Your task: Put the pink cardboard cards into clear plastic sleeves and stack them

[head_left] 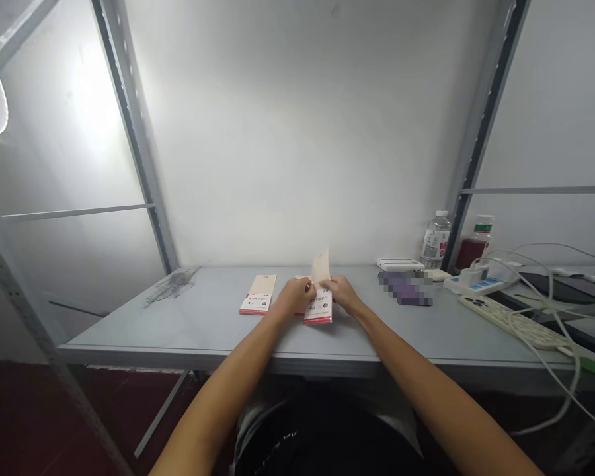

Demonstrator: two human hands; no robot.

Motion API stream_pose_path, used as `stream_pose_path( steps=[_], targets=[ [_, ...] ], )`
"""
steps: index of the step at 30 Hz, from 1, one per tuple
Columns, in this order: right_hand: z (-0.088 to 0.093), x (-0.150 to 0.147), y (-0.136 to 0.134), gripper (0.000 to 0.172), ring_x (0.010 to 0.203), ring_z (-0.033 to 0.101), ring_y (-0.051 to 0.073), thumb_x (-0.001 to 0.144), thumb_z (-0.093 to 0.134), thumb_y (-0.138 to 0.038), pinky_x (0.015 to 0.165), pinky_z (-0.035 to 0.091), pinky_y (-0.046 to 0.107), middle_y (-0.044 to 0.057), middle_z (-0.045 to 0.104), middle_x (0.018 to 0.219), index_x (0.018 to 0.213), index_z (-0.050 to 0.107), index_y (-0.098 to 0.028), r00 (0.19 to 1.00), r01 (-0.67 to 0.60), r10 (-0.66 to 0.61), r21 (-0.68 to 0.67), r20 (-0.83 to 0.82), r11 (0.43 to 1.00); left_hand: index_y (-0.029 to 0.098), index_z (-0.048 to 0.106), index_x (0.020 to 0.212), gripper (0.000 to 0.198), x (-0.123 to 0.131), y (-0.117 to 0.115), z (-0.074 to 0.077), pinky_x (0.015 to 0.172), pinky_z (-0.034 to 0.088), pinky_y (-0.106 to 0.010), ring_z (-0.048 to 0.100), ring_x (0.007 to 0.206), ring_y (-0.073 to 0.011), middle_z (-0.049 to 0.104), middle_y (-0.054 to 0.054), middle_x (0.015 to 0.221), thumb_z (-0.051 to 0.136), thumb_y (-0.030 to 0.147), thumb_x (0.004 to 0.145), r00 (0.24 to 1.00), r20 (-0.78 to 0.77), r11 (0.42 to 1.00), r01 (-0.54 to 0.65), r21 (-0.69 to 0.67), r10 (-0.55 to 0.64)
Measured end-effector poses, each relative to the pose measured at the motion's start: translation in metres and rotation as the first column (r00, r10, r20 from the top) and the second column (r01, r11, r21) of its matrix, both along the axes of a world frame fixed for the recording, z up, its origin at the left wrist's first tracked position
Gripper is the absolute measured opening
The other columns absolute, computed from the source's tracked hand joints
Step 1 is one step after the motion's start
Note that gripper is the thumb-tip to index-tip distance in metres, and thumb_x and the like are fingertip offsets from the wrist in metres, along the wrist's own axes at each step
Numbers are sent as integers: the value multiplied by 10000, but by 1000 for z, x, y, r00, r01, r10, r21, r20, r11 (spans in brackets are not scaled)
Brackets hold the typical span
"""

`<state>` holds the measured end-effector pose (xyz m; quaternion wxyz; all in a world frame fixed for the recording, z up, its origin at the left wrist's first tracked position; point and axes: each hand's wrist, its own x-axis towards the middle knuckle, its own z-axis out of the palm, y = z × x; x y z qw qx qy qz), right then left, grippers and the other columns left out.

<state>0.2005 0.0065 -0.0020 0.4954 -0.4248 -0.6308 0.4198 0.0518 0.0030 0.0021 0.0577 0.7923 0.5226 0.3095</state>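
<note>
A cream paper envelope (318,309) with a red lower edge sits mid-table, its flap (320,268) standing up. The left hand (293,296) and right hand (342,293) meet at the flap's base in a narrow pinch. A matching envelope (258,294) lies just left on the table (129,324); a water bottle (435,241) stands far right.

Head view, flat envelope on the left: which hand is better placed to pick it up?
Left, likely: the left hand is beside that envelope; the right hand is farther off, past the raised-flap envelope.
</note>
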Motion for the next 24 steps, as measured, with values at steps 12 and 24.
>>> stream_pose_path(
  steps=[12,24],
  targets=[
    [-8,-2,13,282,696,592,175,701,580,-384,635,468,285,57,648,812,861,553,-154,984,-69,75,46,-162,997,226,436,1135,344,-11,16,-6,634,403,-240,547,646,-99,591,-44,1010,413,223,793,875,475,994,-110,12,91],
    [-7,4,13,299,652,613,179,792,475,-459,559,478,271,56,664,771,862,555,-179,993,-9,12,25,-119,1000,126,546,687,279,-13,14,2,674,454,-295,548,720,-144,579,-56,764,608,397,668,540,841,852,453,-263,-28]
  ],
)
